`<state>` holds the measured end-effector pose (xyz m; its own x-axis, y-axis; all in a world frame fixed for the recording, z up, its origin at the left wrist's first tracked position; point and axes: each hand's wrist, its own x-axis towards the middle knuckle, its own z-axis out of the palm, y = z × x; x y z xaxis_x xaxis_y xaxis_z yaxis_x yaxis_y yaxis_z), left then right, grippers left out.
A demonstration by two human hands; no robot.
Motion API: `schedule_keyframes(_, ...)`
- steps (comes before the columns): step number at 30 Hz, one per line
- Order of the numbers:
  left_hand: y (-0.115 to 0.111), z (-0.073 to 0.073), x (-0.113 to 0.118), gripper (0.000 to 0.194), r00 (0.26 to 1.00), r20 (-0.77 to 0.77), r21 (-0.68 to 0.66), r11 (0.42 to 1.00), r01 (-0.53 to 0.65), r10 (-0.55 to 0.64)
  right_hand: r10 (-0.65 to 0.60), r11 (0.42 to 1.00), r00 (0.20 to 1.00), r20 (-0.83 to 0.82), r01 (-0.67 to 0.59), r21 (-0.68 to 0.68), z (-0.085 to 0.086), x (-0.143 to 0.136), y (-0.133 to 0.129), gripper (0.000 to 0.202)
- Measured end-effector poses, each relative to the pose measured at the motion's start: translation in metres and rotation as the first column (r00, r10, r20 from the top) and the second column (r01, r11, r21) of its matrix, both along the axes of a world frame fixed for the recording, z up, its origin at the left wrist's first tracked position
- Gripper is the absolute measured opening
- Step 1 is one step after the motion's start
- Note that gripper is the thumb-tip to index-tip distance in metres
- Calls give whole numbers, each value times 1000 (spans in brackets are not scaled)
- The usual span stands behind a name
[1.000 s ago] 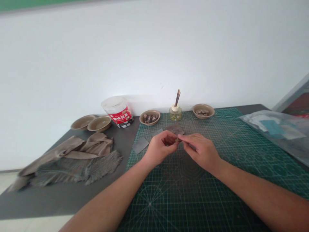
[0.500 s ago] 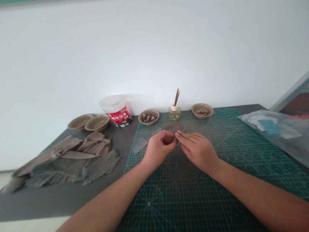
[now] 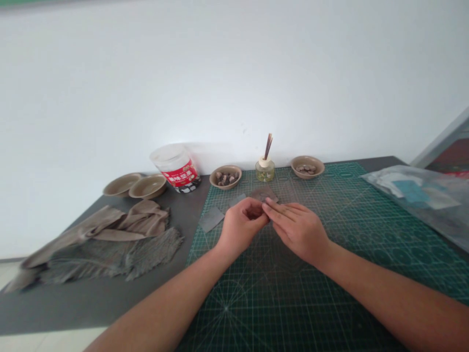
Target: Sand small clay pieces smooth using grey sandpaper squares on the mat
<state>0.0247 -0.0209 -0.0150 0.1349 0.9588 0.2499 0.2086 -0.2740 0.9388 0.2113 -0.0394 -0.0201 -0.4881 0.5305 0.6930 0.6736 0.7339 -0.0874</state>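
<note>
My left hand is curled, with thumb and forefinger pinched together over the cutting mat. My right hand meets it from the right. Its fingers are pressed together, with their tips against the left fingertips. Whatever lies between the fingertips is small and hidden by them. Just behind the hands is a brown square sheet, partly covered by the fingers. Two grey sheets lie to the left of my left hand: a larger one and a smaller one.
Along the wall stand a bowl of stones, a reed diffuser, another bowl with stones and a clear tub with a red label. Two brown bowls and crumpled cloths are at left. A plastic bag lies right.
My right fingertips have slid slightly left and down against the left fingers. More of the brown sheet shows behind them. Everything else stays in place.
</note>
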Motion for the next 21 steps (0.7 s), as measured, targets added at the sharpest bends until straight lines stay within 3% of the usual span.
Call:
schedule_keyframes(7,-4,0,1,17,999,17,43,999,-28,28,35,998,999,-15,-34,55,1,1,-2,46)
schedule_keyframes(16,-4,1,3,19,995,104,44,999,6,-11,-69,994,977,-203,49,-102,-2,4,4,49)
schedule_keyframes(21,-2,2,0,12,1000,-15,78,997,-16,18,52,997,988,-147,-59,-41,2,0,-2,46)
